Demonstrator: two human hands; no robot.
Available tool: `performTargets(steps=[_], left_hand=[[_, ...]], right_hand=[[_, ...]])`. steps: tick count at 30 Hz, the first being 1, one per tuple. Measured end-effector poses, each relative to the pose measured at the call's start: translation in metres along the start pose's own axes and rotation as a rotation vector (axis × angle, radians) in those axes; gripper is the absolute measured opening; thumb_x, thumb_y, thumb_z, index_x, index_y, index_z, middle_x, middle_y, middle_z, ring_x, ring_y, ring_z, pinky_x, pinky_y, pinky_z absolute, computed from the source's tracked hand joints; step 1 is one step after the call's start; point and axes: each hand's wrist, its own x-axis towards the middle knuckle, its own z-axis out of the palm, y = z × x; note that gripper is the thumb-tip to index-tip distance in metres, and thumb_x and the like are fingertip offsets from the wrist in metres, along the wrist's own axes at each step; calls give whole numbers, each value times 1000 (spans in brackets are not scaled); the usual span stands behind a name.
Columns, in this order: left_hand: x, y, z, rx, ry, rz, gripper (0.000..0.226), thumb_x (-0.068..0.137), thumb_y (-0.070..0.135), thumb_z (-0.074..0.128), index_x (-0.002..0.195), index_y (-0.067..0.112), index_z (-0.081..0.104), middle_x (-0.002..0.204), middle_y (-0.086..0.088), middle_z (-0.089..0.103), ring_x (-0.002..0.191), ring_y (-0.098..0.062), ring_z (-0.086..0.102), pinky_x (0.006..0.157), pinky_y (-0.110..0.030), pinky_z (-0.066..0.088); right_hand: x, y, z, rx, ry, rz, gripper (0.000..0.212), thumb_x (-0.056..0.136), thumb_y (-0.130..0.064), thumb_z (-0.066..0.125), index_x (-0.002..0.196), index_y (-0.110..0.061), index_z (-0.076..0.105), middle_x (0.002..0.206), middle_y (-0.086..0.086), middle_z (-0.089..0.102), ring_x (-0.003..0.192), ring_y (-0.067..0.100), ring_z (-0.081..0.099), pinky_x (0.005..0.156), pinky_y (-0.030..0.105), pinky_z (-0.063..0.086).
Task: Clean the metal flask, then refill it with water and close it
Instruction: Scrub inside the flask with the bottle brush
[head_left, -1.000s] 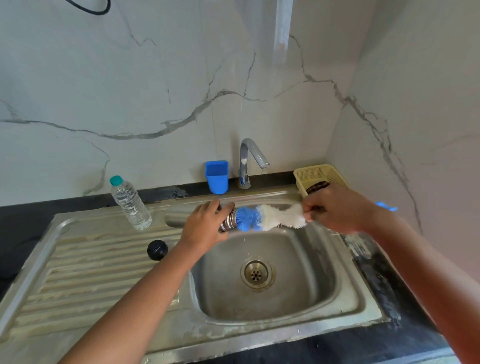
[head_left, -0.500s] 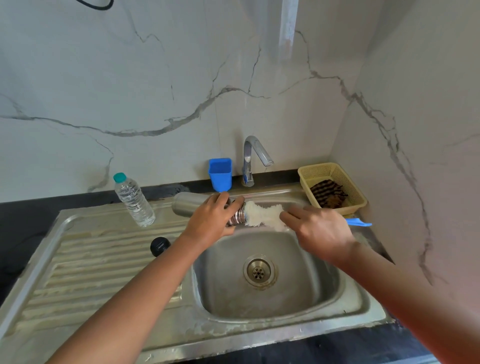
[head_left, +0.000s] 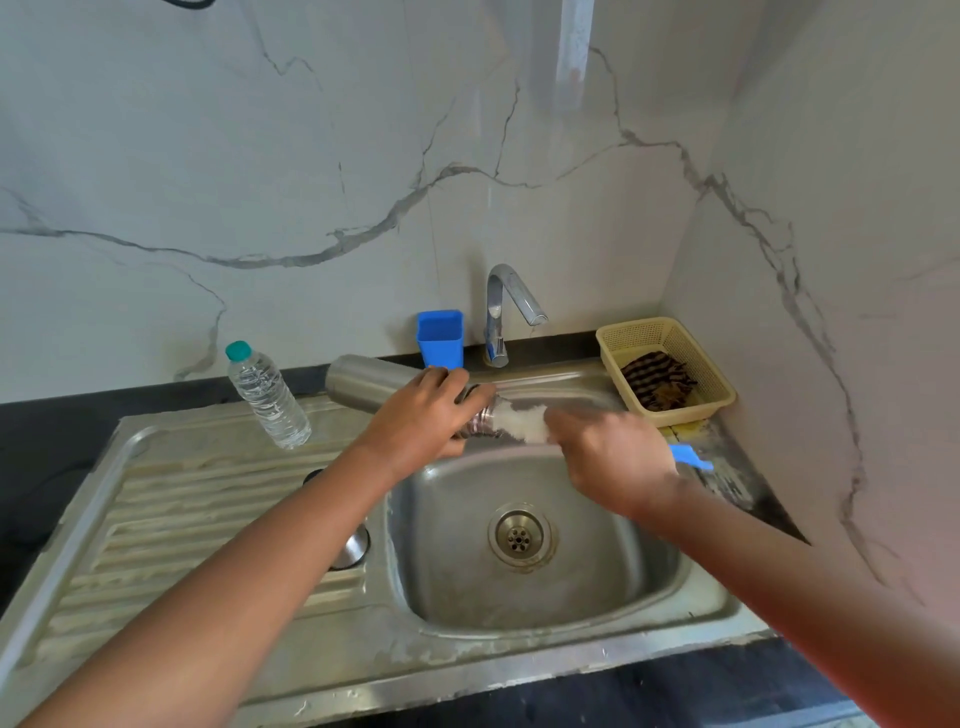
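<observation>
My left hand (head_left: 426, 415) grips the metal flask (head_left: 363, 382) near its neck and holds it on its side above the back edge of the sink bowl (head_left: 613, 582), mouth toward the right. My right hand (head_left: 613, 462) holds a bottle brush; its white bristles (head_left: 519, 422) sit at the flask's mouth and its blue handle end (head_left: 690, 456) sticks out behind the hand. The flask's black cap (head_left: 311, 475) lies on the drainboard, mostly hidden by my left forearm.
A plastic water bottle with a teal cap (head_left: 267, 397) stands on the drainboard's back edge. A blue cup (head_left: 440, 338) and the tap (head_left: 506, 312) are behind the bowl. A yellow basket (head_left: 670, 338) with a striped cloth sits at the right. Marble walls close in behind and right.
My right hand has pushed the brush leftward into the flask; the blue bristle part seen a second ago is now inside. The flask body now shows to the left of my left hand.
</observation>
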Motion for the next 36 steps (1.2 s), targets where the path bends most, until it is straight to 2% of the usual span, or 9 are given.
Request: performTargets(steps=[3,8,13,16,20,23,27,31,36], left_hand=[[7,25,-6,-82,67,7,87,40,26,95,118,9,62,88,-13,59,73,-29,64,58,-35,56],[3,41,1,-112,114,-48,79,47,31,91,120,9,68,90,-10,59,74,-25,61,57,-30,54],[-11,42,12,-152,65,-12,100,55,42,91,137,12,42,110,-9,67,99,-29,64,97,-47,50],[-18,31,10,-28,-99,41,105,59,45,88,146,27,32,132,-3,62,120,-34,58,106,-63,38],[-28,26,11,10,-235,15,115,62,35,90,150,38,16,117,-6,59,100,-25,60,92,-43,50],[-36,24,17,7,-232,-5,112,57,33,92,147,32,26,109,-3,64,94,-24,63,84,-39,52],[-52,21,23,10,-274,-101,102,51,32,93,136,27,37,109,0,68,91,-24,65,80,-40,54],[-56,26,25,-43,-308,-189,91,48,32,87,130,27,47,99,1,68,79,-24,66,66,-36,54],[-46,40,22,-107,-292,-217,92,52,35,86,134,29,44,98,-1,66,79,-25,65,65,-36,55]], right_hand=[[1,-8,7,-219,194,-301,25,74,-6,43,87,-16,62,74,2,60,53,25,57,36,29,39],[-1,-6,7,-24,179,-151,18,69,-13,55,82,-18,66,68,-3,63,48,26,57,40,22,27],[-23,1,21,362,124,68,11,79,-16,61,85,-23,67,71,-8,65,57,19,58,47,25,37],[-34,1,31,533,108,138,12,81,-15,63,80,-27,62,68,-20,56,58,6,50,50,25,38],[-35,3,39,662,-17,79,11,87,-11,64,83,-22,65,71,-24,54,65,-2,53,58,15,39],[-34,15,41,688,-269,192,17,95,-28,63,82,-17,65,71,-10,63,63,0,56,62,20,43],[-36,37,41,500,-550,328,25,98,-42,52,85,-24,63,73,-5,62,64,13,58,66,28,49],[-26,36,36,357,-470,385,27,97,-46,53,96,-23,67,83,-1,66,73,16,58,71,30,46],[-16,4,53,231,-253,222,18,96,-39,56,99,-26,68,92,-4,69,92,19,62,88,31,37]])
